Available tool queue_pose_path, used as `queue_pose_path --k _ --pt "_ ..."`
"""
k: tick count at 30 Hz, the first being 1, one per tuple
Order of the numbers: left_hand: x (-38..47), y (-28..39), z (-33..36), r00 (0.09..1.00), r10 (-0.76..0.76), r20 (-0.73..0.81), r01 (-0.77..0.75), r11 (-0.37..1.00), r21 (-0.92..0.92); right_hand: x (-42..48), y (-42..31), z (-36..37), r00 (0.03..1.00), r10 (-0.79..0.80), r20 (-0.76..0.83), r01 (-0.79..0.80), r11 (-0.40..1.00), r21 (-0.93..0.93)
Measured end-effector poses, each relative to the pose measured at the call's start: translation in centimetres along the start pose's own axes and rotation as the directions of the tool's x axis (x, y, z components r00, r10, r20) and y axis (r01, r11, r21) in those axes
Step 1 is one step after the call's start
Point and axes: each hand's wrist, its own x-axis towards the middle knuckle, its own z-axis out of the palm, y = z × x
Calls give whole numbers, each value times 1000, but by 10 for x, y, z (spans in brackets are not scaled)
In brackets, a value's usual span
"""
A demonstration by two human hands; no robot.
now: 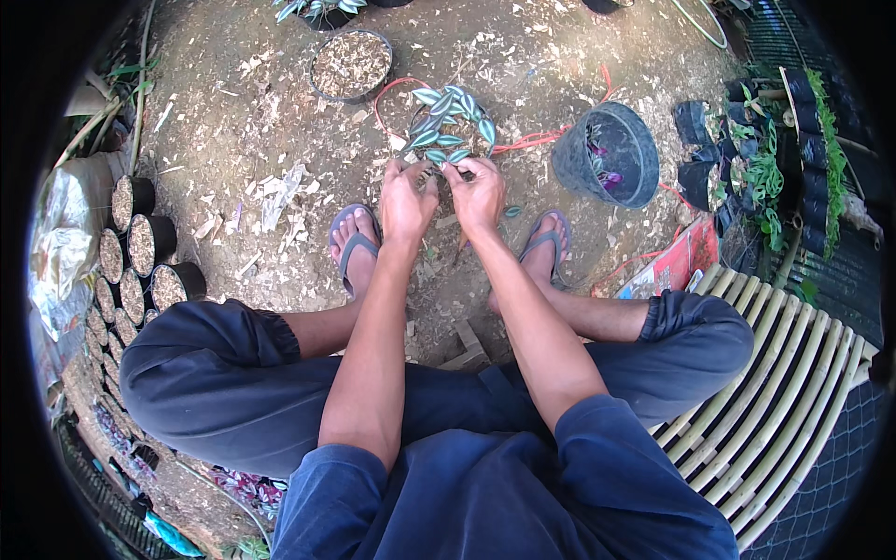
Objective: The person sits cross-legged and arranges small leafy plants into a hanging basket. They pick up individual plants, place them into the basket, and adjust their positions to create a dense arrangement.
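A trailing wandering-dude plant [441, 119] with silver-striped green leaves stands before me in a round pot [488, 115], whose dark rim shows in part behind the leaves. At the near side of the pot, my left hand [408, 199] pinches the lower growth with thumb and forefinger. Close to its right, my right hand [479, 192] has its fingertips closed on the same plant, just below two low leaves. The gripped stem itself is mostly hidden by the fingers. One loose striped leaf [513, 211] lies on the soil near my right foot.
A black pot tilts open [605, 155] at the right, with purple leaves at its side. Beyond the plant stands a pot of wood shavings [351, 66]. Red twine [532, 140] crosses the ground. Filled grow pots [150, 245] line the left; a bamboo-slat bench [763, 392] is at the right.
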Motion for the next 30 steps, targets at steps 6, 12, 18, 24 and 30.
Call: queue_pose_path --k 6,12,18,24,30 --pt "0 -2 1 997 72 23 -74 993 90 1 5 -8 994 -101 50 105 992 -74" --pt "2 -6 3 986 166 10 -165 975 148 3 9 -16 966 -238 102 254 948 -193" --pt "4 -3 3 997 77 13 -78 994 78 3 6 -23 953 -256 163 289 929 -231" --pt "8 -6 3 998 62 -4 -62 998 23 11 4 -13 988 71 136 -86 990 110" --pt "9 -6 3 999 47 20 -48 999 18 19 -2 -11 947 236 219 -279 941 190"
